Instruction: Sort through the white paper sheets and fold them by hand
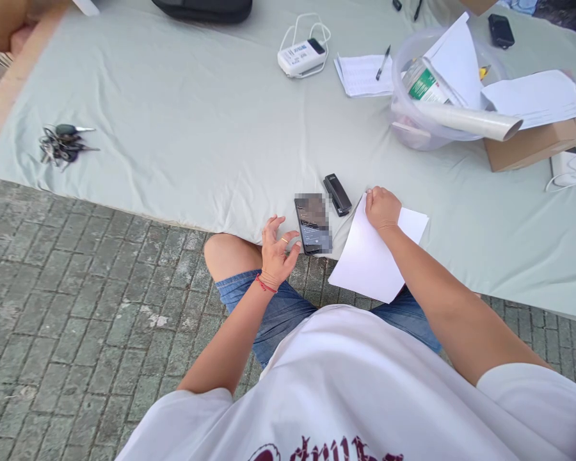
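My right hand (382, 208) is closed in a fist, pressing down on the top edge of a blank white sheet of paper (372, 259) that hangs over the edge of the grey-green cloth (182, 128). My left hand (276, 250) hovers open with fingers spread, just left of a black smartphone (313, 224) lying on the cloth. A small black stapler (337, 194) lies between the phone and my right hand.
A bunch of keys (62, 144) lies at the far left. Farther back sit a white power bank with cable (301, 56), papers with a pen (365, 73), a clear tub of papers and a roll (441, 96), and a cardboard box (537, 144). Brick paving (77, 320) lies below.
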Available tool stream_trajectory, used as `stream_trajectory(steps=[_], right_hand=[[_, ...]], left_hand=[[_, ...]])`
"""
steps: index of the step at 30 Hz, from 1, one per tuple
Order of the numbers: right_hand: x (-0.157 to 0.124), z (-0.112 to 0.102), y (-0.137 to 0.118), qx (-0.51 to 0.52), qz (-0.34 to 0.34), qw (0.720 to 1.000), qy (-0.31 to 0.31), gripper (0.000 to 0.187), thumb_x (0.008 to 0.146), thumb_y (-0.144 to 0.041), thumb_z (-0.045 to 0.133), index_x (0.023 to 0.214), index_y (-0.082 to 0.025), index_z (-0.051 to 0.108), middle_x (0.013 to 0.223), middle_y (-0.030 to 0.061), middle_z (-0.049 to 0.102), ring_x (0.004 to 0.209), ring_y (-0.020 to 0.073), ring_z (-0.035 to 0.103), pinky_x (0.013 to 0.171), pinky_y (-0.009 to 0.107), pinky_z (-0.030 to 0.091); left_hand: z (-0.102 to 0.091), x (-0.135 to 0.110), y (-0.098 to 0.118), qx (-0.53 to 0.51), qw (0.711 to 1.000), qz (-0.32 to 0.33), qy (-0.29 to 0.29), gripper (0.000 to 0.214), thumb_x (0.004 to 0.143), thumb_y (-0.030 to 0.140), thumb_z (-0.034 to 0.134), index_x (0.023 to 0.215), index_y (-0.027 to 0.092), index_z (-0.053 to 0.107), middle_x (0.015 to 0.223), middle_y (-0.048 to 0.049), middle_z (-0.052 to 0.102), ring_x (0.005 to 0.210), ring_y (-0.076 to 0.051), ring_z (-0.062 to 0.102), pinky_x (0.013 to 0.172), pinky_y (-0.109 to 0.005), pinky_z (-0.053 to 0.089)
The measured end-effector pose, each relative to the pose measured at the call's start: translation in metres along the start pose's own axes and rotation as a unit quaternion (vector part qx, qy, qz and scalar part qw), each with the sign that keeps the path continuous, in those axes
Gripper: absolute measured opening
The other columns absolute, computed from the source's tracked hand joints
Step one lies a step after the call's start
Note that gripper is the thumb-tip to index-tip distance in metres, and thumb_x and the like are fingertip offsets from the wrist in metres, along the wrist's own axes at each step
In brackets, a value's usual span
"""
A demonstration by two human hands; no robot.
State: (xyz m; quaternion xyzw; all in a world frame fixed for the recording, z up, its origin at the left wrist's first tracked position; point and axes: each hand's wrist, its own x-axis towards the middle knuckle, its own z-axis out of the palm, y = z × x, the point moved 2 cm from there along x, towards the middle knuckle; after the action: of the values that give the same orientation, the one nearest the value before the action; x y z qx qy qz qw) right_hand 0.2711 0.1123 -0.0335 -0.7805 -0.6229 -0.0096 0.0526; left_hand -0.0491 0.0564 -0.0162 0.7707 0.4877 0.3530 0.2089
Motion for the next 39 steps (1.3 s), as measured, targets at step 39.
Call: stream_trajectory(steps=[39], right_hand=[[0.0, -0.001, -0.001, 0.0, 0.004, 1.0, -0.011, 0.04, 0.101, -0.035, 0.022, 0.092, -0.016, 0.057, 0.085, 0.0108, 0.06, 0.077, 0.0233, 0.049, 0.063, 0.033, 0.026]], left_hand=[[0.011, 0.036, -0.026, 0.013, 0.996, -0.069, 0.05, 0.053, 0.099, 0.051, 0.026, 0.113, 0.017, 0.063, 0.138, -0.0175, 0.046, 0.144, -0.028, 0.024, 0.116, -0.051, 0.023]])
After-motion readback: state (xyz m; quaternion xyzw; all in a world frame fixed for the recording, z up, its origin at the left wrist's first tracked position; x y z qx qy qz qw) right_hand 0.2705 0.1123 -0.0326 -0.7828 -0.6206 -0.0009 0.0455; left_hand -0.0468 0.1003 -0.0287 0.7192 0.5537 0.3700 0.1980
